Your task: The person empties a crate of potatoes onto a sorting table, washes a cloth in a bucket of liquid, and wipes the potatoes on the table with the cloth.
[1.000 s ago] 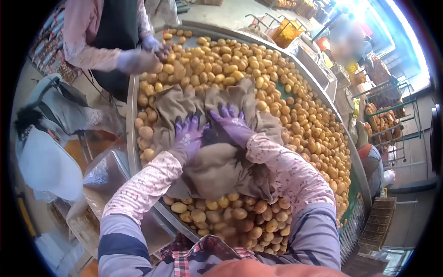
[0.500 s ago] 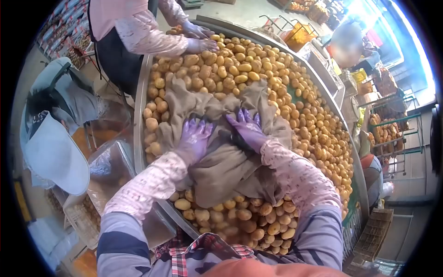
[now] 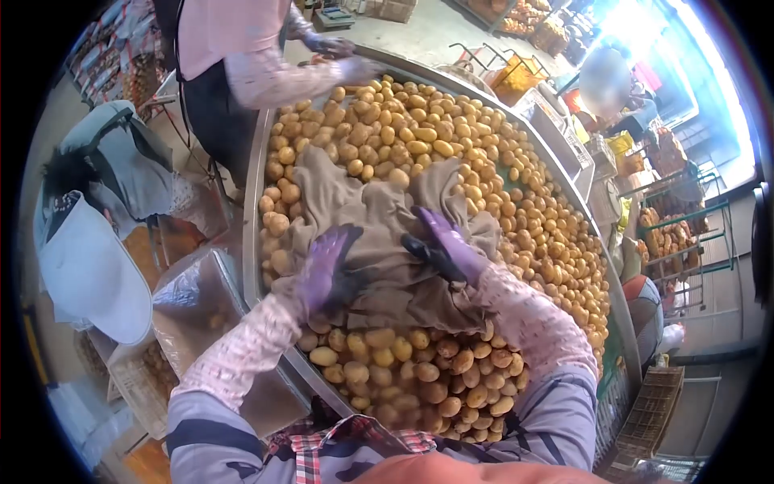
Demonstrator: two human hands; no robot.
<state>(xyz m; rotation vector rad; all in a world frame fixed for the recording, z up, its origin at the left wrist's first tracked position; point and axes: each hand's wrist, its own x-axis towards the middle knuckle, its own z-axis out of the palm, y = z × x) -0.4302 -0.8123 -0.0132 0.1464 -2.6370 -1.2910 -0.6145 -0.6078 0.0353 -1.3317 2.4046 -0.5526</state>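
A brown cloth [image 3: 379, 214] lies crumpled over a heap of potatoes [image 3: 556, 258]. My left hand [image 3: 329, 270], in a purple glove with a dark palm, is at the cloth's left side with its fingers stretched forward. On the cloth's right side is my right hand [image 3: 447, 248], gloved alike, its fingers extended and thumb apart, palm turned inward. Neither hand grips the cloth. Whether the palms' lower edges press on it, I cannot tell. Bare potatoes show in front of the cloth, close to my body.
A metal-rimmed sorting table [image 3: 250, 234] carries the potatoes. Across its far left corner, a co-worker's gloved hand [image 3: 359, 71] is over the potatoes. A person in a pale sun hat [image 3: 97, 266] is at the left, near lined crates [image 3: 193, 294]. Crates [image 3: 653, 411] stand at the right.
My hands have turned from palms down on the cloth to palms inward. The cloth's near edge has shifted away from me, showing more potatoes. One co-worker's hand has lifted off the potatoes.
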